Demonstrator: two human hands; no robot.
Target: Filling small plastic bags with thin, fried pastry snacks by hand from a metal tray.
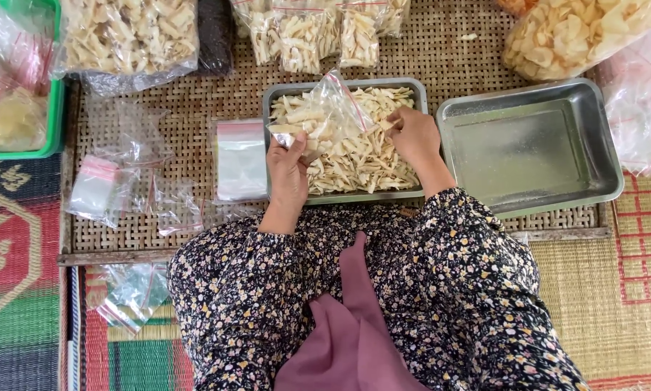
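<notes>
A metal tray (pixel 343 84) full of pale cracker strips (pixel 361 156) sits on a woven bamboo board in front of me. My left hand (pixel 289 170) grips a small clear zip bag (pixel 325 108) with a red seal strip, partly filled with strips, held open over the tray. My right hand (pixel 412 134) rests on the pile at the tray's right side, fingers pinched on a few strips next to the bag's mouth.
An empty metal tray (pixel 531 148) lies to the right. Empty zip bags (pixel 242 159) lie to the left, more (pixel 101 188) further left. Filled small bags (pixel 311 32) and big cracker bags (pixel 130 32), (pixel 578 32) line the back. A green basket (pixel 54 116) stands far left.
</notes>
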